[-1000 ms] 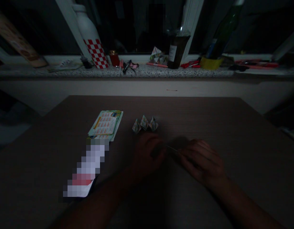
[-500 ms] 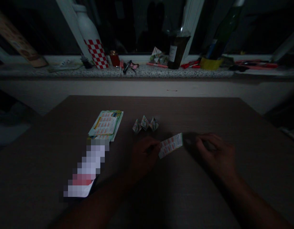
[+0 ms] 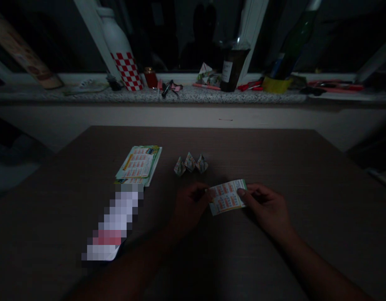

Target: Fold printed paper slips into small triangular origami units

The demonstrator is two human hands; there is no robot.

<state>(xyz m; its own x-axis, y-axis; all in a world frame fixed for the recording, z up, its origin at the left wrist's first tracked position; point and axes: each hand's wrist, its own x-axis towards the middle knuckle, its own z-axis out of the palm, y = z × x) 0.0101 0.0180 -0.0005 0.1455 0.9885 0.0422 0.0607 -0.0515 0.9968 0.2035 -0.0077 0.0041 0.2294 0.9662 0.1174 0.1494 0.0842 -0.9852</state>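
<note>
A small printed paper card [image 3: 227, 196], white with orange number blocks and a green edge, is held above the table between both hands. My left hand [image 3: 191, 207] pinches its left end. At the right end, my right hand [image 3: 268, 209] grips it with the thumb on top and the fingers behind. Just beyond my left hand stand three folded paper pieces [image 3: 190, 163] in a row, pointed at the top. To the left lies a stack of similar printed cards [image 3: 138, 163].
A phone [image 3: 113, 225] with a blurred-out screen lies left of my left forearm. The brown table [image 3: 258, 150] reaches to a white wall. On the stone sill [image 3: 193, 95] stand a checkered bottle [image 3: 125, 62], a dark plastic cup [image 3: 232, 69], a green bottle [image 3: 295, 42] and several small items.
My right hand has moved left and taken hold of the card's right end. The card has turned flatter toward me, showing more of its printed face. My left hand keeps its pinch.
</note>
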